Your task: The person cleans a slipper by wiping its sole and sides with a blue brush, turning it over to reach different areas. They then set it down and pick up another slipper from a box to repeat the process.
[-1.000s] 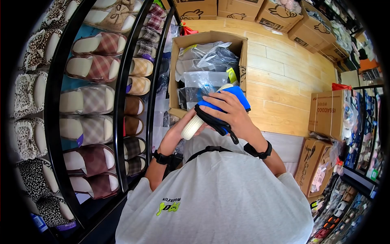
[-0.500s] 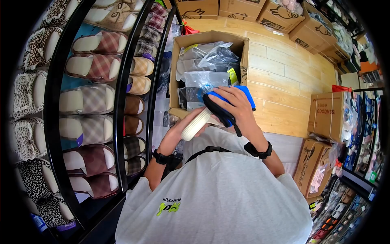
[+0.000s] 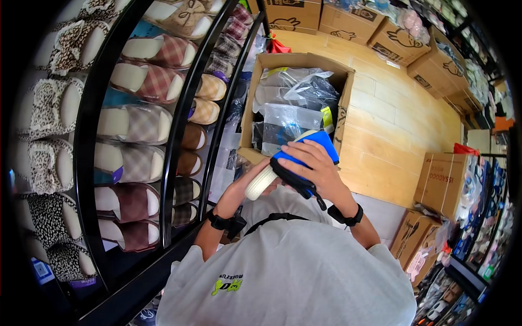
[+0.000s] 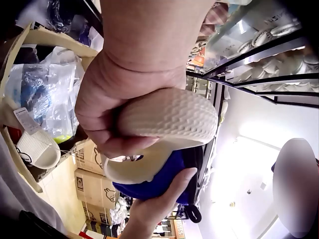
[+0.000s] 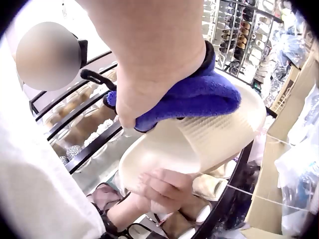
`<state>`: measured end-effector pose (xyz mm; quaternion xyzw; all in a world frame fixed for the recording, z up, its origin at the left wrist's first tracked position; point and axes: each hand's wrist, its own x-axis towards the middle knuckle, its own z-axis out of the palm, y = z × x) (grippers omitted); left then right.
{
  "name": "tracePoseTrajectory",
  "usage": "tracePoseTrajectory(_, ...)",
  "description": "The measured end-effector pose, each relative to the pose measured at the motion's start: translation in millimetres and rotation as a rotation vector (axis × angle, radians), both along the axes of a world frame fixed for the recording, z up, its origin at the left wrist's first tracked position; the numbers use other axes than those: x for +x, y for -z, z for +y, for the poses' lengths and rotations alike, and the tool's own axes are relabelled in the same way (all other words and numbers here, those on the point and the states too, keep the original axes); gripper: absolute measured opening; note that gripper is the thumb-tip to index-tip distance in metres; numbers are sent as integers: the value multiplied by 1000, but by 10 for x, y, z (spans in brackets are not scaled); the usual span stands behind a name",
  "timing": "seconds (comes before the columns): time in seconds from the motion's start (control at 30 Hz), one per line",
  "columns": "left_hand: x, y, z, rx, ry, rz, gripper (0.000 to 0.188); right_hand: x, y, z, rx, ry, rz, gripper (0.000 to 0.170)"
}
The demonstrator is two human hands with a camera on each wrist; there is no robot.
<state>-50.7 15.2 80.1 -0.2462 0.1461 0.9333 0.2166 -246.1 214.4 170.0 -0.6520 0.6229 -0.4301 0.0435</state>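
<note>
A cream slide slipper (image 3: 261, 182) with a textured surface is held in front of the person's waist. My left hand (image 3: 237, 189) grips it by one end, fingers on one face, as the left wrist view shows. My right hand (image 3: 317, 169) holds a folded blue cloth (image 3: 322, 143) with black edging and a black loop. The cloth lies over the slipper's strap (image 5: 219, 137), which it partly covers. In the right wrist view the fleecy blue side shows, with the thumb pressed along it. The slipper's footbed (image 5: 164, 147) is visible between both hands.
An open carton (image 3: 349, 95) of plastic-wrapped goods stands just beyond the hands. Shelves with plaid slippers (image 3: 144, 163) behind black rails (image 3: 89, 136) run along the left. More cartons (image 3: 443, 176) line the right and back, around the wooden floor (image 3: 391, 136).
Over the slipper, the blue cloth has slid away from the body, then back toward it. The head view has turned a little, so the shelves and carton appear further right. Both grips stay.
</note>
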Motion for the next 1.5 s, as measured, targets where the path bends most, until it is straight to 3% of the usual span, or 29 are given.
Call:
tracePoseTrajectory(0.07, 21, 27, 32, -51, -15, -191, 82, -63, 45, -30, 73, 46, 13, 63)
tracePoseTrajectory(0.17, 30, -118, 11, -140, -3, -167, 85, -13, 17, -110, 76, 60, -19, 65)
tracePoseTrajectory(0.3, 156, -138, 16, -163, -130, -327, 80, 131, 7, -190, -56, -39, 69, 66)
tracePoseTrajectory(0.33, 179, -164, -23, -129, -146, -109, 55, 152, 12, -192, -69, -110, 103, 66)
tracePoseTrajectory(0.4, 121, -300, 194, -652, -331, -225, 57, 197, -20, -191, -48, -189, 170, 71)
tracePoseTrajectory(0.47, 149, -161, 22, -530, -287, -238, 67, 116, -59, -226, -6, -203, 143, 71)
tracePoseTrajectory(0.53, 190, 57, -187, 141, -34, -32, 79, 23, -131, -275, -3, -91, 95, 69)
tracePoseTrajectory(0.6, 42, -13, -197, 138, -19, -73, 79, 21, -160, -272, 18, 76, 50, 64)
tracePoseTrajectory(0.7, -42, 98, -291, 220, 25, 7, 77, 110, -239, -278, 21, 158, 61, 62)
tracePoseTrajectory(0.77, 14, 257, -330, 335, -19, 311, 68, 199, -248, -253, 42, 169, 170, 62)
tracePoseTrajectory(0.8, 367, 1075, -421, -214, -118, 199, 49, 218, -262, -233, 55, 141, 186, 63)
tracePoseTrajectory(0.87, 128, 477, -447, -842, 41, 374, 57, 256, -299, -213, 87, 107, 210, 70)
tracePoseTrajectory(0.9, 108, 682, -486, -825, 55, 384, 57, 211, -317, -208, 102, 125, 213, 70)
tracePoseTrajectory(0.97, 170, 1284, -551, -318, 32, 406, 61, 48, -350, -197, 117, 50, 165, 70)
tracePoseTrajectory(1.0, 132, 889, -407, -210, -27, 336, 47, -23, -380, -184, 139, 80, 133, 67)
tracePoseTrajectory(1.03, -170, 401, -342, -43, 59, 183, 57, -54, -399, -200, 147, 160, 132, 66)
tracePoseTrajectory(1.07, -478, -1, -343, 126, 149, 35, 85, -85, -425, -200, 156, 242, 137, 65)
tracePoseTrajectory(1.1, -568, -189, -323, 110, 140, -5, 85, -87, -510, -226, 163, 290, 133, 63)
tracePoseTrajectory(1.23, -336, 304, -313, 2, 33, -25, 74, 20, -494, -333, 174, 344, 148, 60)
tracePoseTrajectory(1.27, -97, 652, -347, -205, -34, 236, 54, 70, -471, -369, 143, 321, 136, 63)
tracePoseTrajectory(1.3, -20, 853, -372, -409, -106, 501, 57, 113, -460, -393, 158, 287, 156, 65)
tracePoseTrajectory(1.33, -96, 687, -425, -629, -70, 416, 58, 142, -451, -414, 174, 253, 175, 67)
tracePoseTrajectory(1.4, -142, 624, -540, -538, -81, 458, 56, 155, -439, -422, 217, 206, 218, 71)
tracePoseTrajectory(1.43, -146, 1220, -674, -248, -34, 248, 56, 117, -426, -420, 215, 202, 209, 65)
tracePoseTrajectory(1.47, 2, 976, -531, -731, -49, 356, 49, 72, -429, -401, 230, 235, 225, 65)
tracePoseTrajectory(1.5, -329, 610, -520, -335, 9, 75, 48, 30, -431, -397, 237, 266, 202, 63)
